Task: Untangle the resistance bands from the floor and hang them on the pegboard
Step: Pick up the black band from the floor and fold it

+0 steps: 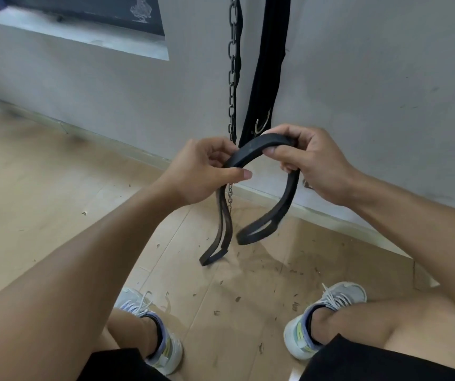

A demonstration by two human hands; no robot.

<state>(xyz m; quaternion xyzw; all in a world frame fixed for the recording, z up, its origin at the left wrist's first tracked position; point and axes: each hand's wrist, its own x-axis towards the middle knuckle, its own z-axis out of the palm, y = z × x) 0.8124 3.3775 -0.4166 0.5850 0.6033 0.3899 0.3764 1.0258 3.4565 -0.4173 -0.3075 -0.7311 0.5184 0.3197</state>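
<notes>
A black resistance band arches between my two hands at chest height, in front of a grey wall. My left hand pinches its left part between thumb and fingers. My right hand grips its right part near the top of the arch. Below each hand a looped end hangs free: one loop reaches down close to the floor, the other curls up shorter. No pegboard is in view.
A metal chain and a wide black strap with a metal ring hang against the wall right behind the band. My two sneakers stand on brown cardboard strewn with small debris. A dark panel sits at the upper left.
</notes>
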